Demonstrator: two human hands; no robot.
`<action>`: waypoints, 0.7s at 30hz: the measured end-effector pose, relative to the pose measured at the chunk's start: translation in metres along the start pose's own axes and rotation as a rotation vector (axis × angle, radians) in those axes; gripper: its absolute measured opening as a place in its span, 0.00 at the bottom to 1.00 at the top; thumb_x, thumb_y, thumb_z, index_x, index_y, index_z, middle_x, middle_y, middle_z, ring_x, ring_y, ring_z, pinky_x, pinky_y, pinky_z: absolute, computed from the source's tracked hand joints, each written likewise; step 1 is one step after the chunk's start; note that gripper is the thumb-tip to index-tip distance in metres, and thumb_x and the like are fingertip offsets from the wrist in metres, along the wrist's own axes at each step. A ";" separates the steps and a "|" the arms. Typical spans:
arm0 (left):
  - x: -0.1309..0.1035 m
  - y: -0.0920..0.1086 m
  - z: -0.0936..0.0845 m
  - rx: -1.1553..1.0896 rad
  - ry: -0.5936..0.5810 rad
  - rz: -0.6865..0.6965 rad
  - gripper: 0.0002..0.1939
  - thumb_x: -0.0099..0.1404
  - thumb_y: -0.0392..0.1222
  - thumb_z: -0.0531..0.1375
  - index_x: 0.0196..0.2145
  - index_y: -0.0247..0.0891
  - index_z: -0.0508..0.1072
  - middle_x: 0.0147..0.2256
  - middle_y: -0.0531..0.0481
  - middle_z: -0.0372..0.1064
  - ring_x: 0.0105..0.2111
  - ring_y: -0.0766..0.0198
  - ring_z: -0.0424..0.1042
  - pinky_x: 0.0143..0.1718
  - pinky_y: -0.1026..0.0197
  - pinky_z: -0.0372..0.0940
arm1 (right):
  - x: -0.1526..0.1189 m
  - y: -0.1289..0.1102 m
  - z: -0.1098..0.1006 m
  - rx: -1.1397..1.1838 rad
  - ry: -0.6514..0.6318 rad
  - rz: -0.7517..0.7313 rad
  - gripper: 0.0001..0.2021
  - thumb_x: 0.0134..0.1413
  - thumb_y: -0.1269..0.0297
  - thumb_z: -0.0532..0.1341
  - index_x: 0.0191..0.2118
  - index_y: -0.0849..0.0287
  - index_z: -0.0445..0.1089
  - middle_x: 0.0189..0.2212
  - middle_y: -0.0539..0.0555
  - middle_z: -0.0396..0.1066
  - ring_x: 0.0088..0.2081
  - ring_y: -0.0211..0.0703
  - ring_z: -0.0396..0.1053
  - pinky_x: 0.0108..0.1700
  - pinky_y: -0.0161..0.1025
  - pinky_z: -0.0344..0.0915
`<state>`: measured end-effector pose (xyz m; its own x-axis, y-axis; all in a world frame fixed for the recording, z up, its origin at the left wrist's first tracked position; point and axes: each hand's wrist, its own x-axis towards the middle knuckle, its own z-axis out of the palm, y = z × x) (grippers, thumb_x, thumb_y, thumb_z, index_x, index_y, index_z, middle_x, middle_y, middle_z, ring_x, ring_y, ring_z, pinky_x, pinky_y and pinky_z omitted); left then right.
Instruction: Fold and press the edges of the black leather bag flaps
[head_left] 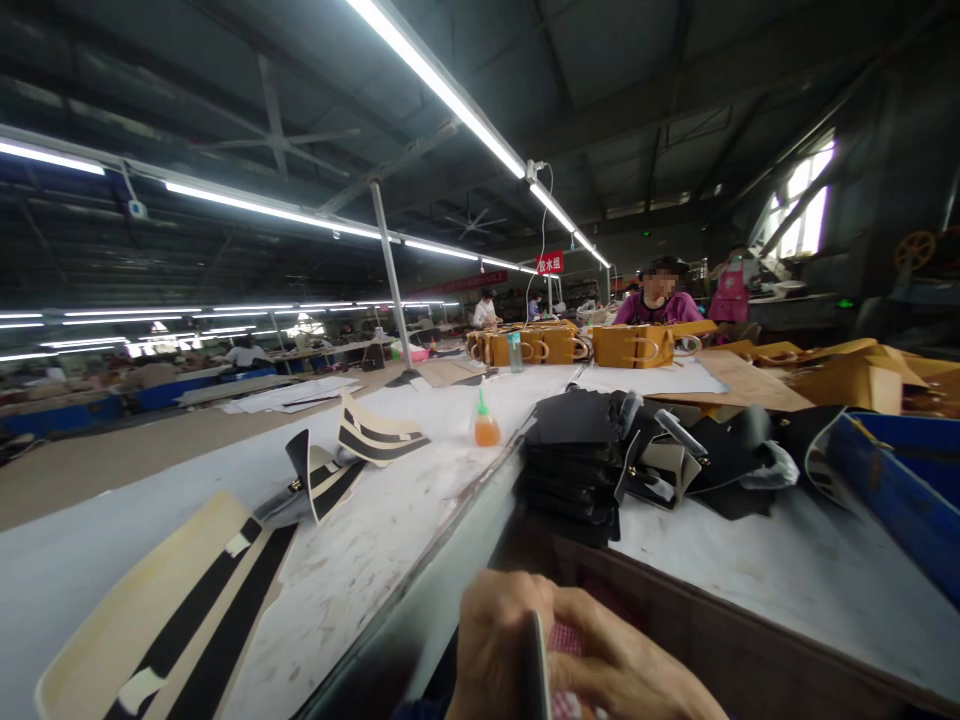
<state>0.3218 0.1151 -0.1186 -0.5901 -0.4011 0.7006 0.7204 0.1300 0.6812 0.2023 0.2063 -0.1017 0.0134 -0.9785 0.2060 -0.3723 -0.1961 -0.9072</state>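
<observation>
My left hand (pixel 491 635) and my right hand (pixel 619 655) meet low in front of me, just over the table's near edge. Between them stands a thin flat piece (pixel 538 665), seen nearly edge-on, with a grey rim and a dark side. The fingers of both hands are closed around it; what kind of piece it is does not show. Further left on the white table top (pixel 360 560) lie a large cream panel with black strips (pixel 180 610) and smaller curved panels (pixel 379 435) of the same look. Beyond them stands a small orange bottle with a green nozzle (pixel 487 425).
Right of centre sits a stack of black pieces (pixel 574 460), beside black parts with clear plastic (pixel 720 460). A blue bin (pixel 900 470) stands at the right. Tan bags (pixel 630 346) and a clear bottle (pixel 515 352) are further back, near a person in purple (pixel 660 305).
</observation>
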 end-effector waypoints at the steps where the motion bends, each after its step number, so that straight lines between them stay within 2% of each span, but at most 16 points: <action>1: 0.002 0.005 -0.003 -0.005 0.013 0.007 0.29 0.67 0.59 0.52 0.16 0.36 0.60 0.13 0.54 0.56 0.16 0.70 0.57 0.24 0.65 0.60 | 0.003 0.005 0.002 0.017 0.010 0.007 0.17 0.52 0.44 0.63 0.36 0.53 0.76 0.38 0.53 0.76 0.42 0.47 0.73 0.46 0.37 0.69; 3: 0.000 0.021 -0.012 0.011 0.001 -0.047 0.24 0.68 0.58 0.52 0.26 0.38 0.73 0.24 0.47 0.73 0.26 0.62 0.72 0.34 0.59 0.68 | 0.006 0.014 0.000 0.021 0.047 -0.007 0.24 0.49 0.37 0.60 0.29 0.57 0.71 0.29 0.51 0.72 0.33 0.44 0.70 0.36 0.37 0.68; 4: -0.003 0.032 -0.018 0.042 -0.017 -0.100 0.24 0.67 0.61 0.51 0.36 0.38 0.77 0.35 0.41 0.77 0.36 0.55 0.76 0.41 0.54 0.70 | 0.006 0.018 -0.004 0.001 0.082 -0.021 0.26 0.50 0.35 0.58 0.27 0.58 0.68 0.27 0.50 0.69 0.31 0.42 0.67 0.33 0.36 0.66; 5: -0.008 0.042 -0.024 0.077 -0.040 -0.188 0.28 0.65 0.65 0.51 0.46 0.40 0.76 0.46 0.40 0.75 0.46 0.50 0.74 0.48 0.50 0.68 | 0.005 0.020 -0.009 -0.035 0.119 -0.028 0.26 0.52 0.36 0.57 0.27 0.58 0.66 0.26 0.49 0.67 0.30 0.40 0.65 0.32 0.36 0.63; 6: -0.013 0.052 -0.030 0.136 0.011 -0.264 0.33 0.63 0.68 0.50 0.53 0.41 0.73 0.52 0.39 0.72 0.54 0.49 0.69 0.55 0.50 0.64 | 0.003 0.021 -0.014 -0.083 0.167 -0.029 0.24 0.55 0.39 0.57 0.27 0.58 0.65 0.26 0.49 0.65 0.30 0.39 0.63 0.32 0.35 0.61; 8: -0.023 0.067 -0.038 0.235 0.084 -0.402 0.38 0.59 0.70 0.54 0.58 0.43 0.68 0.57 0.42 0.67 0.59 0.50 0.64 0.60 0.52 0.60 | -0.001 0.021 -0.024 -0.199 0.250 -0.012 0.18 0.58 0.47 0.58 0.27 0.58 0.65 0.25 0.48 0.64 0.30 0.38 0.61 0.33 0.35 0.57; 11: -0.030 0.071 -0.044 0.550 0.171 -0.498 0.30 0.59 0.61 0.61 0.57 0.50 0.68 0.54 0.49 0.71 0.54 0.55 0.69 0.54 0.59 0.66 | -0.007 0.014 -0.028 -0.337 0.314 0.008 0.11 0.60 0.56 0.59 0.30 0.56 0.67 0.27 0.47 0.66 0.31 0.38 0.63 0.35 0.35 0.56; 13: -0.030 0.065 -0.043 0.854 0.201 -0.442 0.18 0.64 0.54 0.59 0.51 0.51 0.73 0.46 0.53 0.76 0.47 0.61 0.74 0.47 0.65 0.68 | -0.008 0.009 -0.023 -0.435 0.319 -0.012 0.10 0.61 0.58 0.58 0.30 0.56 0.67 0.28 0.47 0.68 0.31 0.37 0.65 0.35 0.35 0.57; 15: -0.028 0.058 -0.037 1.034 0.258 -0.338 0.13 0.68 0.51 0.54 0.42 0.47 0.75 0.36 0.54 0.77 0.38 0.65 0.76 0.39 0.69 0.67 | -0.006 0.005 -0.014 -0.544 0.318 -0.096 0.08 0.62 0.60 0.58 0.32 0.55 0.68 0.28 0.46 0.69 0.30 0.36 0.68 0.34 0.33 0.59; 18: -0.027 0.048 -0.026 1.061 0.409 -0.239 0.15 0.69 0.52 0.52 0.33 0.42 0.73 0.27 0.57 0.73 0.27 0.69 0.71 0.31 0.70 0.64 | 0.000 -0.001 0.001 -0.652 0.305 -0.278 0.05 0.62 0.62 0.59 0.36 0.56 0.69 0.29 0.47 0.70 0.30 0.35 0.69 0.32 0.32 0.61; 21: -0.031 0.042 -0.022 1.069 0.461 -0.196 0.17 0.69 0.52 0.51 0.31 0.41 0.72 0.25 0.57 0.71 0.28 0.69 0.73 0.30 0.71 0.64 | 0.007 -0.004 0.018 -0.683 0.310 -0.369 0.08 0.62 0.57 0.59 0.38 0.56 0.69 0.30 0.48 0.71 0.31 0.37 0.70 0.32 0.32 0.62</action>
<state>0.3786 0.1128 -0.1159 -0.3115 -0.7599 0.5705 -0.1684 0.6350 0.7539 0.2203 0.1990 -0.1026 0.0257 -0.7775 0.6283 -0.8760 -0.3203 -0.3606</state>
